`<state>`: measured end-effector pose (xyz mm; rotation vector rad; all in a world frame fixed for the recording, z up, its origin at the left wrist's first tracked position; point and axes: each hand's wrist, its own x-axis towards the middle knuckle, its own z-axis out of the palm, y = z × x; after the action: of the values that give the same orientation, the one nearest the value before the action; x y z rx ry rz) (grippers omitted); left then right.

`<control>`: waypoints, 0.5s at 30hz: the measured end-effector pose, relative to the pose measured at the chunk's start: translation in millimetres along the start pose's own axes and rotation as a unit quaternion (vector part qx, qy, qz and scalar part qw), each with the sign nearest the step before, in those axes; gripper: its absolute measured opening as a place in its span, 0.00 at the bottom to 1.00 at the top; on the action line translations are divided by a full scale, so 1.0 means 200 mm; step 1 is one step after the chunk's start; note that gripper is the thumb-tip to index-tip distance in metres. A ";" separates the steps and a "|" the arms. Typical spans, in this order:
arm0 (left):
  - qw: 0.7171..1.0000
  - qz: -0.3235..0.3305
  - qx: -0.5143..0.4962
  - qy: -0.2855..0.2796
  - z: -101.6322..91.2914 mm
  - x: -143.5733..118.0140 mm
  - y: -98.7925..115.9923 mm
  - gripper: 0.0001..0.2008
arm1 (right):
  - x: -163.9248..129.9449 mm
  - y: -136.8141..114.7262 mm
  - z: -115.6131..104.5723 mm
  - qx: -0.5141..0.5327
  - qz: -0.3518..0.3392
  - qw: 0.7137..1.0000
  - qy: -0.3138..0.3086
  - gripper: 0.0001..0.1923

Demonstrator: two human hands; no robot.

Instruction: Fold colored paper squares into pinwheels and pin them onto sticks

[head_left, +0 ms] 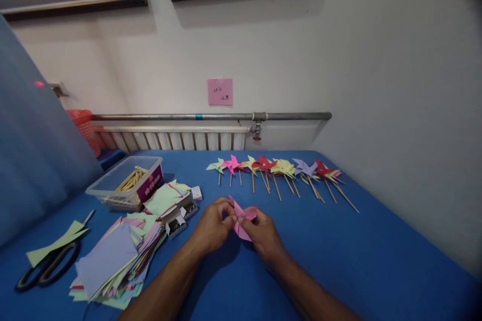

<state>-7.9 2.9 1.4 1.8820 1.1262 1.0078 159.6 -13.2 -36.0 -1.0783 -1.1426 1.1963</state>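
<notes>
Both of my hands meet over the middle of the blue table (pixel 376 261) on a folded pink paper piece (pixel 241 215). My left hand (pixel 213 223) pinches its left side. My right hand (pixel 263 233) holds its right side, with part of the paper hidden under the fingers. Beyond the hands lies a row of finished paper pinwheels on wooden sticks (pixel 278 170), in green, pink, red, yellow and purple.
A messy stack of coloured paper squares (pixel 113 256) lies to the left, with small boxes of pins (pixel 183 215) beside it. A clear plastic tub of sticks (pixel 128 183) stands behind. Black-handled scissors (pixel 47 266) lie on paper strips at far left. A radiator (pixel 173 138) runs along the wall.
</notes>
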 end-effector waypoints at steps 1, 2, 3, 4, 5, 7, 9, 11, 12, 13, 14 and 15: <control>1.000 -0.002 0.001 -0.001 0.00 0.00 0.00 0.08 | 0.00 0.00 0.00 -0.002 0.000 1.000 0.000 0.18; 1.000 -0.003 0.002 -0.002 0.00 0.00 0.00 0.08 | 0.00 -0.01 0.00 -0.003 0.000 1.000 0.000 0.18; 1.000 -0.003 0.003 -0.003 0.00 0.00 0.01 0.08 | 0.00 -0.01 0.00 -0.005 0.000 1.000 0.001 0.18; 1.000 -0.004 0.004 -0.002 0.00 0.00 0.01 0.08 | 0.00 -0.01 0.00 -0.006 -0.002 1.000 0.001 0.18; 1.000 -0.005 0.004 -0.001 0.00 0.00 0.01 0.08 | 0.00 -0.01 0.00 -0.008 -0.003 1.000 0.000 0.18; 1.000 -0.008 0.005 0.002 -0.01 0.00 0.02 0.08 | 0.00 -0.01 0.00 -0.012 -0.008 1.000 0.001 0.18; 1.000 -0.012 0.006 0.004 -0.01 0.00 0.02 0.08 | 0.00 -0.01 0.00 -0.015 -0.010 1.000 0.001 0.18; 1.000 -0.017 0.009 0.004 -0.01 0.00 0.01 0.08 | 0.01 -0.01 0.00 -0.018 -0.009 1.000 0.001 0.18; 1.000 -0.019 0.011 0.003 -0.01 0.00 0.02 0.08 | 0.01 -0.01 0.00 -0.019 -0.008 1.000 0.001 0.19; 1.000 -0.020 0.014 0.002 -0.01 0.00 0.02 0.08 | 0.01 -0.01 0.00 -0.020 -0.007 1.000 0.000 0.19; 1.000 -0.021 0.018 0.002 -0.01 0.00 0.02 0.08 | 0.01 -0.01 0.01 -0.020 -0.005 1.000 -0.001 0.19; 1.000 -0.022 0.022 0.003 -0.01 0.00 0.02 0.08 | 0.01 -0.01 0.01 -0.020 -0.004 1.000 -0.002 0.19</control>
<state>-7.5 1.7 5.4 1.8815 1.1975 0.9731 158.7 -11.6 -33.0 -1.1008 -1.1770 1.1735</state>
